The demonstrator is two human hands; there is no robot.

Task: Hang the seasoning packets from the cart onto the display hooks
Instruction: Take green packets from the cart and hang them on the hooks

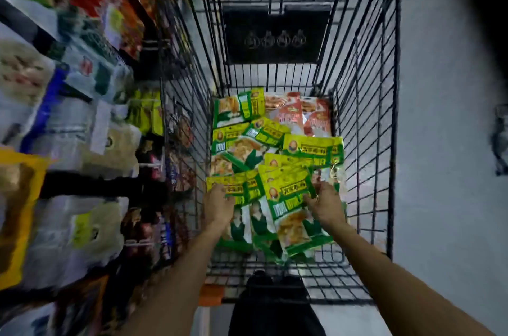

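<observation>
Both arms reach down into a black wire cart point(365, 115), and both hands are low in its basket, on the heap of seasoning packets point(275, 159) that covers the cart floor. Most of the heap is green and yellow. A few red packets point(302, 112) lie at the far end, well apart from either hand.

The right hand point(325, 203) is at the right edge of the top packet point(288, 206), a green and yellow one that lies tilted across the others at the near end of the heap. Its thumb lies over the packet's face and its fingers curl at the edge, so it pinches that packet. The left hand point(218, 203) is close to the cart's left wall, with its fingers bent down onto the yellow band of a left-side packet point(233, 187). Motion blur hides whether it grips that packet or only rests on it. The top packet lies between the two hands.

A black panel point(275, 35) hangs on the wire divider beyond the packets. To the left of the cart stands the display point(82, 115), crowded with hanging bags and heavily blurred. Grey floor point(439, 143) shows on the right, and dark trousers point(272, 308) just below the cart's near edge.
</observation>
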